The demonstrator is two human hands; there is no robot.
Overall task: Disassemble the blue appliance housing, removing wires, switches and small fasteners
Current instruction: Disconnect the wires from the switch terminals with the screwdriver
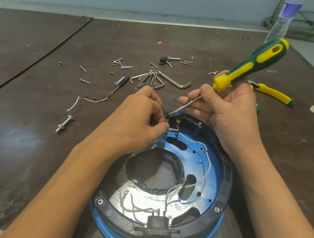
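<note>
1. Blue appliance housing (216,179) lies open side up on the brown desk (28,141), close to its near edge; the frame's lower edge cuts off the housing's nearest part, and the left hand (138,114) covers some of its far-left rim.
2. Left fingers pinch a white wire where it meets the brass switch terminals (177,121) at the far rim; the fingertips hide the connector itself.
3. Right hand (231,113) curls round the metal shaft of a green-and-yellow screwdriver (254,66), thumb pressed on the shaft; the handle slants up to the right; the tip sits at the terminals, though actual contact cannot be made out.
4. White wires (204,176) loop across the housing's floor toward a black switch block (157,223) at the near rim; glare on the silvery patch blurs their routes.
5. Beyond the hands lie hex keys (157,79), scattered screws (123,64) and a large bolt (64,124); yellow pliers (272,93) are partly hidden behind the right hand; a water bottle (282,21) is cut off at the top.
</note>
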